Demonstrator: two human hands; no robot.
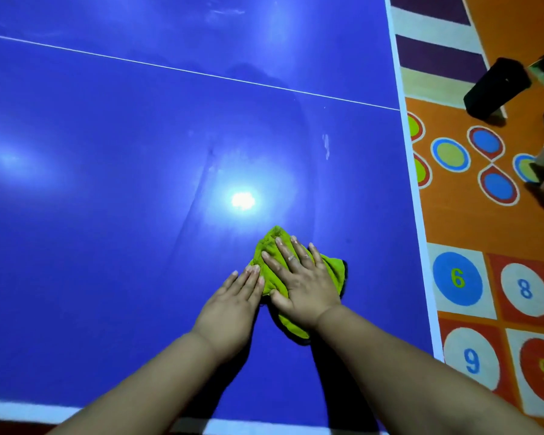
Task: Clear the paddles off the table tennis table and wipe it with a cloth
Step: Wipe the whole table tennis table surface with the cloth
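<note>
Cloth (269, 246) lies bunched on the blue bench (107, 183) under your right hand (302, 284), its grip wide and flat, while your left hand (233, 309), grip likewise wide, touches its edge.

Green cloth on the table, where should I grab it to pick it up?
Probably pinch the bunched far end of the green cloth, coming from above: it stands proud beyond the right hand, which presses the rest flat on the table.

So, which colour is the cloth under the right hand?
Bright yellow-green cloth, dark at one edge; the head view shows it.
</note>
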